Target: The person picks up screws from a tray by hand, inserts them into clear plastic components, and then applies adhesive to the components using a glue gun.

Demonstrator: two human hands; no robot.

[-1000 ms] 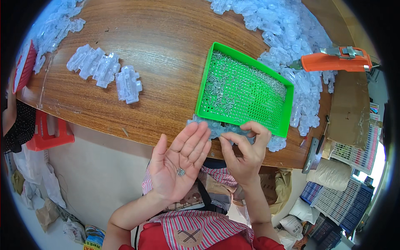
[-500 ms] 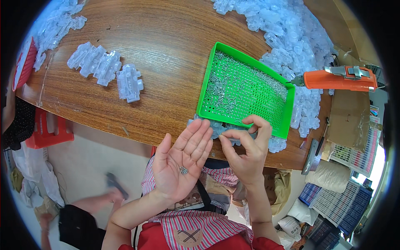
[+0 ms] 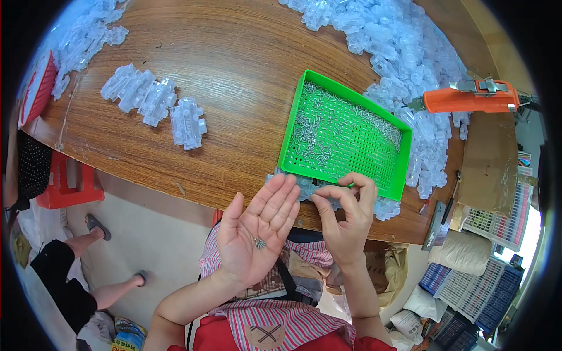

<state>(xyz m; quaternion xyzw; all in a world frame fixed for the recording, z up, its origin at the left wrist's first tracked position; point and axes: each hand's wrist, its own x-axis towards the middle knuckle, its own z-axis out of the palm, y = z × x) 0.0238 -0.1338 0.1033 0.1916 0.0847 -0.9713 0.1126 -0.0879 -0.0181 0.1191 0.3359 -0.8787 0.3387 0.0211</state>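
My left hand (image 3: 254, 234) is palm up and open, its fingers stretched out flat. A few small silver screws (image 3: 259, 243) lie in the palm. Close to its fingertips, my right hand (image 3: 345, 219) is pinched, thumb against index finger; whatever sits between the tips is too small to make out. Just beyond both hands stands a green perforated tray (image 3: 285, 140), with many loose screws (image 3: 316, 137) scattered over its floor. Clear plastic housings (image 3: 386, 209) lie along the tray's near side, partly hidden by my right hand.
An orange electric screwdriver (image 3: 468, 100) hangs at the right over a large heap of clear plastic parts (image 3: 392, 47). Several clear housings (image 3: 140, 93) sit in a row on the wooden table (image 3: 234, 88). At far left are a red basket (image 3: 40, 88), a red stool (image 3: 70, 181) and another person's legs (image 3: 88, 245).
The view has shifted slightly. My hands keep nearly the same pose, palm flat and fingers pinched. At the left, the other person's legs have moved.
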